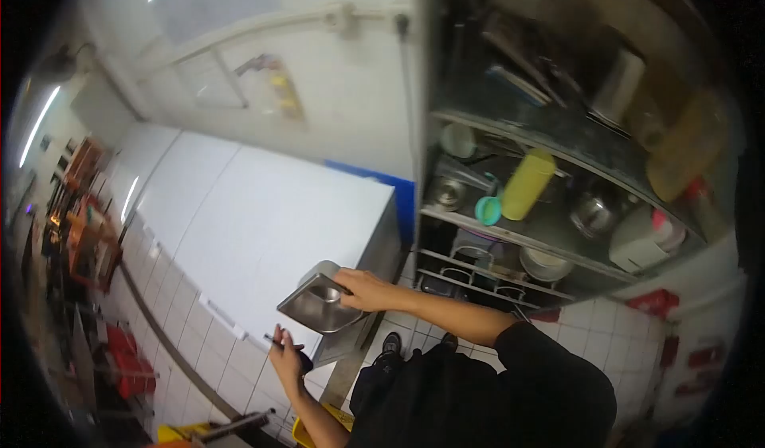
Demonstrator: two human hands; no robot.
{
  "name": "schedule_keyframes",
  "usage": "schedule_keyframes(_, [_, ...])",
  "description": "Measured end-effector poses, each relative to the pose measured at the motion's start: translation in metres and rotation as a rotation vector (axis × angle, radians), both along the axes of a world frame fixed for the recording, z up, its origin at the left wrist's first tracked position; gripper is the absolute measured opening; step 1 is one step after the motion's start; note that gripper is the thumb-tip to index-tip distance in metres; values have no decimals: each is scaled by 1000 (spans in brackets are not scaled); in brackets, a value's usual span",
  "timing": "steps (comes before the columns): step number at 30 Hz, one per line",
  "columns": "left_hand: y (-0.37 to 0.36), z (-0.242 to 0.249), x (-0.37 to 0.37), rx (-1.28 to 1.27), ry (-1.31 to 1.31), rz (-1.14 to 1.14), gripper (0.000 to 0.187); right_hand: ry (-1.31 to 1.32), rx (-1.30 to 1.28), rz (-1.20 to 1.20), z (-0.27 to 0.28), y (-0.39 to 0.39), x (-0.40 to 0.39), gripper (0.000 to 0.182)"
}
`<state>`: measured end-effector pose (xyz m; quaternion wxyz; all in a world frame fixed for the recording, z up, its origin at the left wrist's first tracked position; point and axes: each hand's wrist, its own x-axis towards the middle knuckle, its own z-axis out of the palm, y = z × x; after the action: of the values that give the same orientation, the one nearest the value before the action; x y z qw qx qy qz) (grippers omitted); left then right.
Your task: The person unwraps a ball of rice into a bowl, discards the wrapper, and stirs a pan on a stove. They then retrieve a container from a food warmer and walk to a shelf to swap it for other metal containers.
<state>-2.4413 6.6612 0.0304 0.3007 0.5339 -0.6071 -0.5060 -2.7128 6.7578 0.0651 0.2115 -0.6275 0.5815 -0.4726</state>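
My right hand (365,291) grips the rim of a rectangular stainless steel pan (312,311), thumb and fingers closed over its near right edge. The pan is tilted so its inside faces me, above the front corner of a long white worktop (271,209). Just below and left of the pan, my left hand (285,358) is closed around a small dark thing with a thin black end poking out between the fingers. Its kind is too small and blurred to make out.
To the right stands a metal shelf rack (526,249) with a yellow bottle (528,185), a turquoise cup (488,210) and metal pots. Red crates (127,360) stand at left across the tiled floor. A yellow container (307,432) sits by my left forearm.
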Motion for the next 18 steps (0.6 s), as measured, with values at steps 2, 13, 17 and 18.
schedule_keyframes(2, [-9, -24, 15, 34, -104, 48, 47, -27, 153, 57, -25, -35, 8, 25])
schedule_keyframes(13, [-58, -31, 39, -34, -456, 161, 36, 110, 638, -45, -74, -146, 39, 31])
schedule_keyframes(17, [-72, -83, 36, -65, -387, 126, 42, 234, 535, -233, -99, -140, 46, 34])
schedule_keyframes(18, [-73, -82, 36, -72, -347, 135, 43, 372, 421, -299, -77, -133, 51, 39])
